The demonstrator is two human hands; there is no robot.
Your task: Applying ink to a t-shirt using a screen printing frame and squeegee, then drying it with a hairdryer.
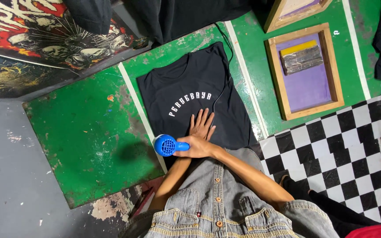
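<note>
A black T-shirt [190, 94] with an arched white print lay flat on a scuffed green table [89, 132]. The left hand [202, 125] pressed open-palmed below the lettering; the right hand [198, 146] gripped a blue hair dryer [167, 145]. A wood-framed purple screen [307, 72] sat nearby.
</note>
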